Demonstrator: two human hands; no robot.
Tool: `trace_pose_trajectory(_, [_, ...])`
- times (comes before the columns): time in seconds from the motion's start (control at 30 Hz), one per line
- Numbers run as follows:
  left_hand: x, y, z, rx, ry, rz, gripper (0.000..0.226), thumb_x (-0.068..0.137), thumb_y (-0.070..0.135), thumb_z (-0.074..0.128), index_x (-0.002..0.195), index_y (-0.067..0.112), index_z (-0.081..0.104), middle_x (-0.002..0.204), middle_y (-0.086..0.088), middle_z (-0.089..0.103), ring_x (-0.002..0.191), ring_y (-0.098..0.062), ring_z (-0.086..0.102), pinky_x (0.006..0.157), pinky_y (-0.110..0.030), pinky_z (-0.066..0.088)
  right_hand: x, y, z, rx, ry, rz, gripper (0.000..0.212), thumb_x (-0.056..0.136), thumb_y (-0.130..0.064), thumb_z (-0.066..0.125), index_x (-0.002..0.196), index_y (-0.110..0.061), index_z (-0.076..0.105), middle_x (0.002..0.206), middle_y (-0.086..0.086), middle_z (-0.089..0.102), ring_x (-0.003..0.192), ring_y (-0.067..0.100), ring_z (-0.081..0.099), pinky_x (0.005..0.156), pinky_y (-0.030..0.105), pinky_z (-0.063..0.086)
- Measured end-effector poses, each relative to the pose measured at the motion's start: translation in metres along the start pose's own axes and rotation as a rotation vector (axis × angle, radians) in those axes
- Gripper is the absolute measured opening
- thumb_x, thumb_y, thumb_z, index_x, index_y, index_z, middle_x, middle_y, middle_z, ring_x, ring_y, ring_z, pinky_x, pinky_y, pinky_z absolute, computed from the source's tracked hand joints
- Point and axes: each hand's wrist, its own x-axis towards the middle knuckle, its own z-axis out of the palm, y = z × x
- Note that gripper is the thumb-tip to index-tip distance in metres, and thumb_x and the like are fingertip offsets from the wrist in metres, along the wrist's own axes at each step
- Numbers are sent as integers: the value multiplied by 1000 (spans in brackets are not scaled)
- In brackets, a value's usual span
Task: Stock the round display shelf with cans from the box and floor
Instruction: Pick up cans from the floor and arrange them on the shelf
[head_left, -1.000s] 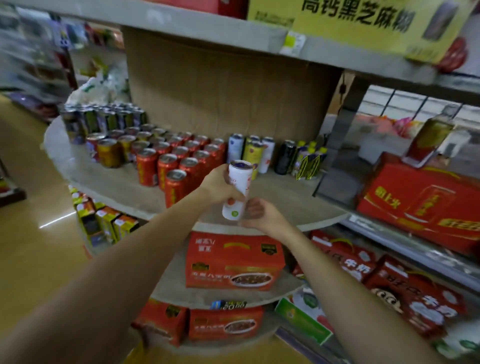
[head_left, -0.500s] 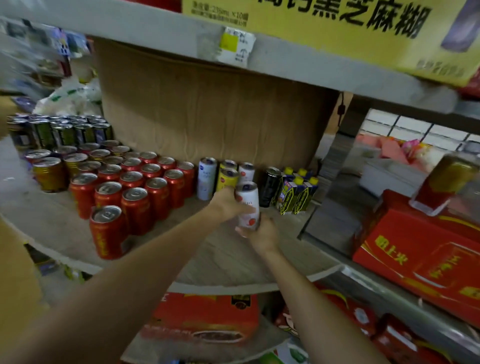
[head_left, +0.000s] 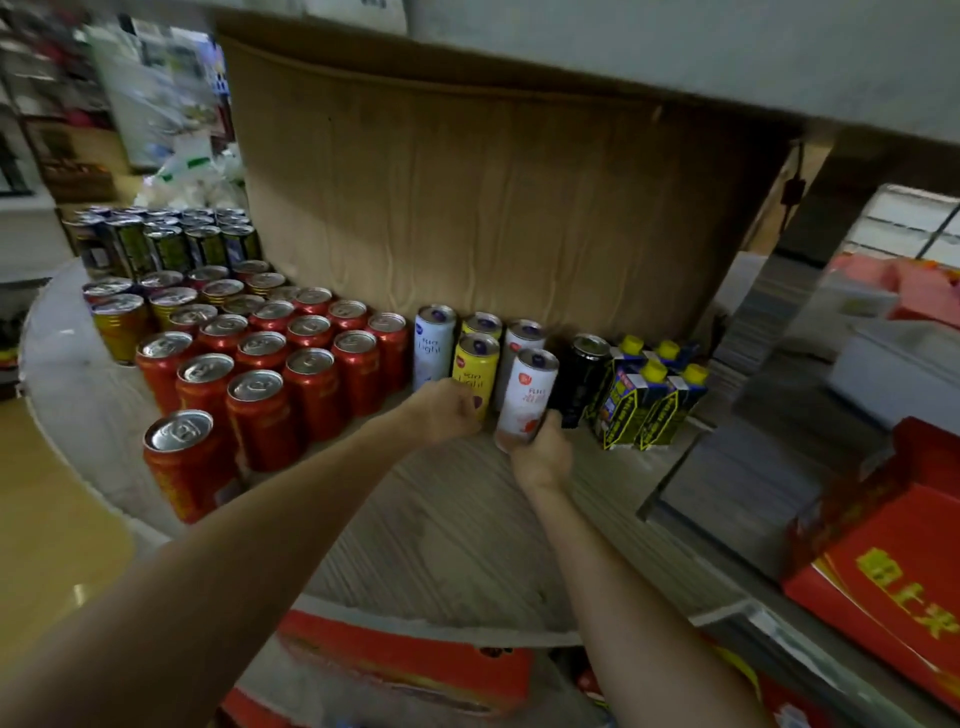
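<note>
A glossy tan floor (head_left: 47, 525) lies at the left. Blurred store shelves (head_left: 62, 104) stand far left; pale wall tiles (head_left: 914, 228) show far right.

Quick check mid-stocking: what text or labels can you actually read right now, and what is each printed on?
"RIO Light": white can in the back row.
"Light": yellow can; the word above is blurred.
White can in the right hand: print blurred.
Red box: yellow characters, unreadable.
Red cans, cartons: unreadable.
</note>
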Motion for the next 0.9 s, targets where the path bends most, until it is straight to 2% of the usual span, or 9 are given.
trace_pose_trajectory(0.07, [4, -3, 2, 12, 20, -29, 23, 89, 26, 66, 95, 4, 67, 101, -2, 67, 92, -17, 59, 75, -24, 45, 7, -3, 5, -8, -12, 3, 55, 74, -30, 80, 114, -11, 48, 115, 16, 66, 104, 35, 63, 79, 35, 50])
trace_pose_trajectory(0.17, [11, -7, 4, -13, 45, -39, 22, 84, 25, 72, 97, 7, 69, 105, -1, 71, 100, -17, 65, 88, -30, 51, 13, -6, 8, -1, -4, 8, 59, 74, -31, 81, 117, -10, 46, 116, 17, 65, 106, 37, 62, 84, 40, 52])
trace_pose_trajectory(0.4, [-2, -6, 4, 78, 23, -56, 18, 87, 28, 64, 95, 12, 70, 104, -3, 68, 100, -22, 62, 77, -24, 46, 16, -11, 5, -43, -73, -1, 58, 79, -31, 78, 119, -7, 43, 122, 16, 63, 110, 35, 61, 80, 35, 45])
trace_pose_trajectory(0.5, [-15, -10, 3, 63, 4, -41, 24, 90, 27, 64, 109, 13, 70, 106, 2, 60, 100, -16, 56, 77, -16, 34, 11, -12, -2, -113, -145, 2, 63, 79, -41, 78, 122, -9, 46, 125, 11, 61, 113, 31, 59, 77, 30, 40])
trace_pose_trajectory(0.57, [-24, -14, 3, 89, -7, -19, 25, 90, 28, 63, 110, 14, 68, 110, 1, 61, 103, -17, 57, 78, -16, 33, 3, -13, -7, -202, -132, -1, 62, 81, -42, 75, 126, -9, 47, 127, 11, 59, 115, 31, 58, 80, 31, 42])
trace_pose_trajectory(0.63, [-29, -21, 4, 94, -8, -5, 23, 89, 31, 61, 106, 16, 67, 113, -2, 65, 107, -22, 62, 77, -19, 37, -9, -14, -9, -322, -77, -30, 55, 86, -37, 71, 128, -10, 48, 129, 13, 57, 117, 33, 56, 88, 34, 46])
trace_pose_trajectory(0.7, [-38, -23, 0, 81, -14, 17, 24, 88, 28, 63, 108, 15, 68, 112, -3, 68, 106, -23, 63, 79, -20, 42, -26, -15, -11, -330, -63, -62, 44, 89, -31, 65, 127, -13, 52, 125, 13, 61, 115, 33, 58, 89, 33, 47])
trace_pose_trajectory(0.8, [-56, -25, -5, 56, -2, 63, 21, 87, 21, 66, 105, 10, 71, 110, -5, 70, 105, -22, 64, 86, -23, 46, -54, -18, -12, -276, -83, -101, 24, 89, -22, 61, 111, -14, 62, 113, 12, 67, 105, 30, 63, 79, 28, 44])
trace_pose_trajectory(0.9, [-77, -30, -12, 37, -9, 104, 18, 86, 20, 68, 99, 11, 73, 107, -5, 70, 103, -20, 64, 83, -22, 46, -84, -23, -9, -252, -104, -157, 7, 84, -11, 64, 91, -13, 64, 97, 10, 70, 92, 28, 64, 70, 28, 43])
